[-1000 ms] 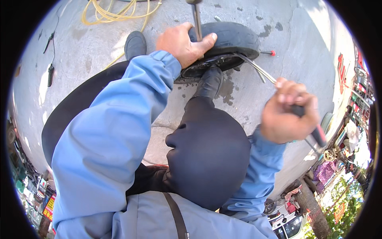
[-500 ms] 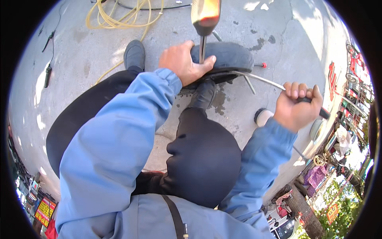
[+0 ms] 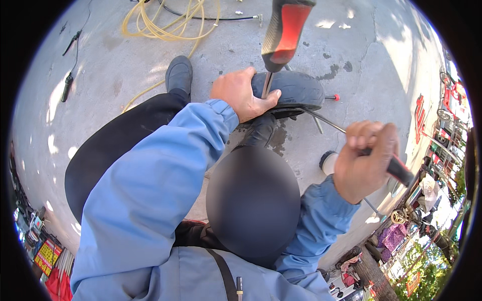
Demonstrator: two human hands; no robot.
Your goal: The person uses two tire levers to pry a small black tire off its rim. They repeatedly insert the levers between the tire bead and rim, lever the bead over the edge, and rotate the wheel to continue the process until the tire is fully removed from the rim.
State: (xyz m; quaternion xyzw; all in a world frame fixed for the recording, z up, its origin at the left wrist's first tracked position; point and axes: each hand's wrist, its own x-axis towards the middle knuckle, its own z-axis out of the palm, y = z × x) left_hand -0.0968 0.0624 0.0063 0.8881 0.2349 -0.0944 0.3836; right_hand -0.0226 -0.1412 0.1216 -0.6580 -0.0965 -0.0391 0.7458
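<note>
My left hand (image 3: 241,95) grips a black tire on a wheel (image 3: 296,88), its thumb beside the shaft of an upright red-and-black handled tool (image 3: 285,37) planted at the tire. The wheel rests against my right boot (image 3: 256,133). My right hand (image 3: 364,155) is closed on the black-and-red handle of a metal lever (image 3: 326,121), whose far end reaches the lower edge of the tire at the rim. A second metal bar (image 3: 317,125) sticks out below the wheel, and a red knob (image 3: 335,97) shows at its right.
A yellow hose coil (image 3: 165,20), a black hose (image 3: 226,18) and a pump-like cord tool (image 3: 68,85) lie on the concrete (image 3: 100,60). A pale tub (image 3: 329,161) sits beside my right wrist. Clutter, a tree trunk (image 3: 369,271) and a sign (image 3: 47,256) line the edges.
The view has shifted, putting the wheel lower in frame. The upright tool's handle now leans further right. My right hand has moved down on the lever side, still gripping it.
</note>
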